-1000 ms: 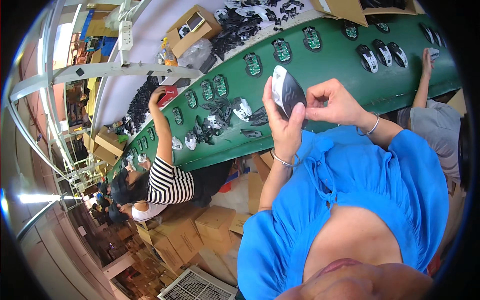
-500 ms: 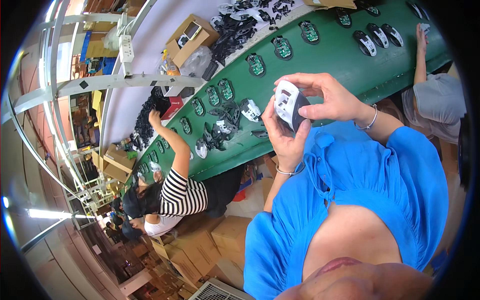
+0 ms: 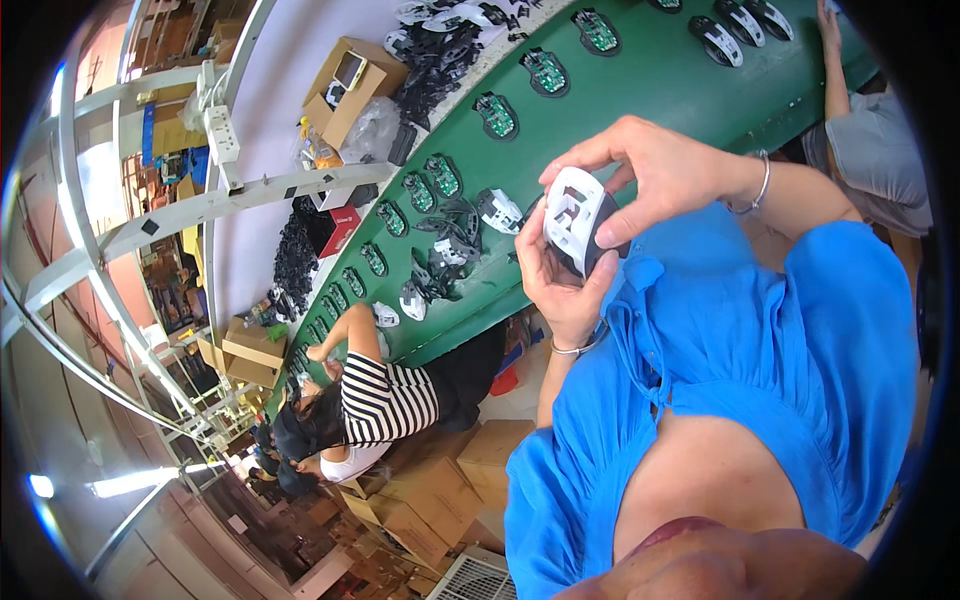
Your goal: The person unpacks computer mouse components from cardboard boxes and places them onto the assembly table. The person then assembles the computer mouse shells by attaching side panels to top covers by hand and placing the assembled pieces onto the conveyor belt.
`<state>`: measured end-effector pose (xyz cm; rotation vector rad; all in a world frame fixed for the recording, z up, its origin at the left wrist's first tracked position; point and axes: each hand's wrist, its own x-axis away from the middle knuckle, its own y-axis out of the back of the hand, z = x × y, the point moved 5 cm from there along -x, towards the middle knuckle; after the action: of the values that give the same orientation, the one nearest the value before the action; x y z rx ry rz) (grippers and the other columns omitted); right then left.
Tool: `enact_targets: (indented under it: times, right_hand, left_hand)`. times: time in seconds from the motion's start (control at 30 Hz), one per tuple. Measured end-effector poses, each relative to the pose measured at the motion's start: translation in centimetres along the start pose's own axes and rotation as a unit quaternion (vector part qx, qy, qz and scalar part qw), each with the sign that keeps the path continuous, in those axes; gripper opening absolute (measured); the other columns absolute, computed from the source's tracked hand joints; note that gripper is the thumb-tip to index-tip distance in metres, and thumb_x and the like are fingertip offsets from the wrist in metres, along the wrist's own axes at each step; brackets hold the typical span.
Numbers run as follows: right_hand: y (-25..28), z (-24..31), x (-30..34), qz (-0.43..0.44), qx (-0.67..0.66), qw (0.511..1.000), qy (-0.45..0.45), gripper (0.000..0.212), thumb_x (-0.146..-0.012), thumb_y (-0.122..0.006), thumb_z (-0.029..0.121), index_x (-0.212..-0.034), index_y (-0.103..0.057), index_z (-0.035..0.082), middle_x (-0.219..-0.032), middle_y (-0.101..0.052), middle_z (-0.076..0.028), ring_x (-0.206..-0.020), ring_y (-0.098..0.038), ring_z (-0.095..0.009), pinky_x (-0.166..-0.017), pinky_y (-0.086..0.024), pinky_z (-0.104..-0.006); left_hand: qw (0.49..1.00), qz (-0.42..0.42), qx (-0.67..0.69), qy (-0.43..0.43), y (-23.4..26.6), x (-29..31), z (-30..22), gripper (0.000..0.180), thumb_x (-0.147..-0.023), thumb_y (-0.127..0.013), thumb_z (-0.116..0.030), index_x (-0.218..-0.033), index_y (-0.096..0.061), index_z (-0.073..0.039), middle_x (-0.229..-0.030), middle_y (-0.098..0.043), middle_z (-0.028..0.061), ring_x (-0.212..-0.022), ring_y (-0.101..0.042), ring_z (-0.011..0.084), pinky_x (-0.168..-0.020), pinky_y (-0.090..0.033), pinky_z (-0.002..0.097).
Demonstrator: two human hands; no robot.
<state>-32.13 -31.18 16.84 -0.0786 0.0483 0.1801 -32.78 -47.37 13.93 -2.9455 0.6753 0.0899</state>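
Between my two hands is a computer mouse [image 3: 574, 215] with a white inner frame and a dark shell, tilted above the near edge of the green work surface. My left hand [image 3: 562, 290] is wrapped round it from below, thumb along its lower side. From above, my right hand [image 3: 660, 180] grips it with the thumb on its right side and the fingers at its top end. Just left of my hands, a white and black mouse shell [image 3: 499, 211] lies on the green surface beside a pile of black shell parts [image 3: 445, 245].
Mouse bases with green circuit boards [image 3: 545, 72] stand in a row along the green belt [image 3: 640, 95]. Several white and black mice [image 3: 742, 25] lie at the upper right. Cardboard box [image 3: 355, 95] and black parts are on the far ledge. Co-workers sit left [image 3: 385, 400] and right [image 3: 870, 150].
The mouse has turned slightly in my hands, and my right thumb has shifted on it. The left co-worker's arm has drawn back from the black parts pile to the belt. My view has shifted.
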Motion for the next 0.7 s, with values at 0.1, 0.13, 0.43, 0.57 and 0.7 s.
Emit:
enact_targets:
  times: [0.1,0.13,0.43,0.57,0.7]
  right_hand:
    - [0.2,-0.4,0.0,0.038,-0.049,0.998,0.008,0.060,-0.062,-0.080,0.012,-0.115,-0.057,-0.004,-0.104,-0.065,-0.011,-0.094,-0.062,-0.016,-0.087,-0.050,-0.0325]
    - [0.4,-0.4,0.1,0.033,-0.049,0.998,0.007,0.060,-0.062,-0.080,0.012,-0.115,-0.057,-0.004,-0.104,-0.065,-0.011,-0.094,-0.062,-0.016,-0.087,-0.050,-0.0325]
    - [2.0,-4.4,-1.6,0.018,0.037,0.986,-0.159,0.045,-0.059,-0.074,0.017,-0.098,-0.061,-0.002,-0.088,-0.063,-0.006,-0.081,-0.059,-0.011,-0.072,-0.049,-0.0238]
    - [2.6,-4.0,-2.0,0.003,0.013,0.989,-0.150,0.051,-0.059,-0.074,0.015,-0.104,-0.060,-0.004,-0.091,-0.063,-0.008,-0.082,-0.060,-0.013,-0.075,-0.050,-0.0258]
    - [1.8,-4.0,-2.7,0.024,0.103,0.985,-0.139,0.057,-0.058,-0.074,0.022,-0.105,-0.059,-0.005,-0.090,-0.064,-0.011,-0.079,-0.061,-0.014,-0.072,-0.049,-0.0261]
  left_hand:
    - [1.000,0.017,-0.018,-0.012,-0.3,0.0,0.0,0.069,-0.067,-0.074,-0.006,-0.125,-0.037,0.001,-0.118,-0.051,0.0144,-0.109,-0.052,0.0213,-0.096,-0.040,0.0347]
    - [0.999,0.017,-0.030,-0.033,-0.4,0.0,-0.1,0.067,-0.067,-0.074,-0.006,-0.123,-0.039,0.000,-0.118,-0.051,0.0144,-0.109,-0.052,0.0212,-0.096,-0.040,0.0347]
    - [0.967,0.101,0.082,0.219,-0.1,-3.2,3.6,0.063,-0.072,-0.070,0.002,-0.126,-0.038,0.002,-0.118,-0.051,0.0133,-0.107,-0.053,0.0193,-0.094,-0.041,0.0316]
    - [0.961,0.160,0.044,0.220,1.5,-3.0,2.9,0.069,-0.073,-0.069,0.001,-0.132,-0.033,0.007,-0.123,-0.049,0.0153,-0.115,-0.049,0.0202,-0.100,-0.037,0.0322]
    - [0.953,0.160,-0.008,0.259,2.5,-3.2,2.3,0.065,-0.072,-0.071,0.003,-0.127,-0.036,0.013,-0.117,-0.054,0.0170,-0.105,-0.056,0.0193,-0.091,-0.046,0.0297]
